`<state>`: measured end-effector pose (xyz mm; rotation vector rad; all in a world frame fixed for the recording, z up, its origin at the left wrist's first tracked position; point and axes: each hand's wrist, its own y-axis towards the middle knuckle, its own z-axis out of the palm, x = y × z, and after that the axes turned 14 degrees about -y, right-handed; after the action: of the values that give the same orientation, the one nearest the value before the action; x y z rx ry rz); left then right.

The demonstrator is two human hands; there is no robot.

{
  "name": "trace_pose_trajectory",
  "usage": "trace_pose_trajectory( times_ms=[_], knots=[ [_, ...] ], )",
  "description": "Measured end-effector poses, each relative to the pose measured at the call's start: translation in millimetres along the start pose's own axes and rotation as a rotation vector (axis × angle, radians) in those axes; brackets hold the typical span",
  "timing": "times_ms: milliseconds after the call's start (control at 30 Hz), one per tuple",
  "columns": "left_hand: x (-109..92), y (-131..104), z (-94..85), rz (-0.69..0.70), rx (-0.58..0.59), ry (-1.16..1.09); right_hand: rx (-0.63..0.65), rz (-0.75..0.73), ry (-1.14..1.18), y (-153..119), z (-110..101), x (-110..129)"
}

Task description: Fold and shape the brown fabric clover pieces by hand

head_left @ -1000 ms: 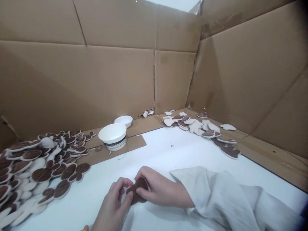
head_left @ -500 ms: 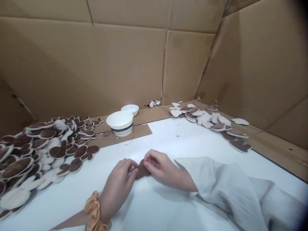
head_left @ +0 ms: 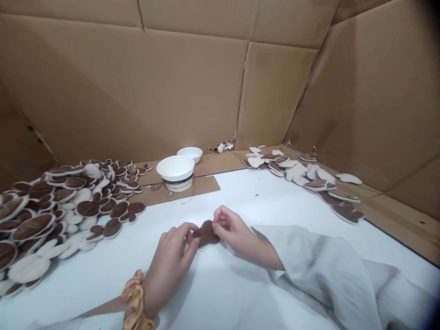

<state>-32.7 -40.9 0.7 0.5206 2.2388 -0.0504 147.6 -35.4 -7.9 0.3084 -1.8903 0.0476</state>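
A small brown plush patch with a pale edge [head_left: 207, 233] lies on the white tabletop between my hands. My left hand [head_left: 173, 254], with an orange scrunchie at its wrist, pinches the patch's left end between thumb and fingers. At the patch's right edge is my right hand [head_left: 237, 234], its thumb and fingers pressed together and the other fingers curled. What that pinch holds, whether the patch's edge or something small, is hidden.
A big heap of brown and white plush cutouts [head_left: 87, 208] covers the left side. More cutouts [head_left: 295, 172] lie back right. A white bowl wound with dark thread [head_left: 176, 168] stands behind my hands, a smaller bowl [head_left: 190, 152] behind it. Cardboard walls [head_left: 165, 82] enclose the table.
My right hand has shifted slightly right and up, showing more of the brown patch. My left hand still pinches its left end. The whole view has shifted a little.
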Motion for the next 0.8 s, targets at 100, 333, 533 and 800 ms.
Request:
trace_pose_trajectory(
  times_ms=[100,333,533,800],
  knots=[
    [-1,1,-0.7,0.029,-0.008,-0.020,0.053,-0.009,-0.011,-1,0,0],
    [4,3,0.9,-0.019,-0.043,-0.086,0.013,-0.084,-0.388,-4,-2,10],
    [2,6,0.3,-0.051,-0.058,-0.094,0.030,-0.103,-0.461,-3,2,9],
    [2,3,3.4,0.002,-0.080,-0.070,0.047,-0.156,-0.539,-2,4,10]
  ],
)
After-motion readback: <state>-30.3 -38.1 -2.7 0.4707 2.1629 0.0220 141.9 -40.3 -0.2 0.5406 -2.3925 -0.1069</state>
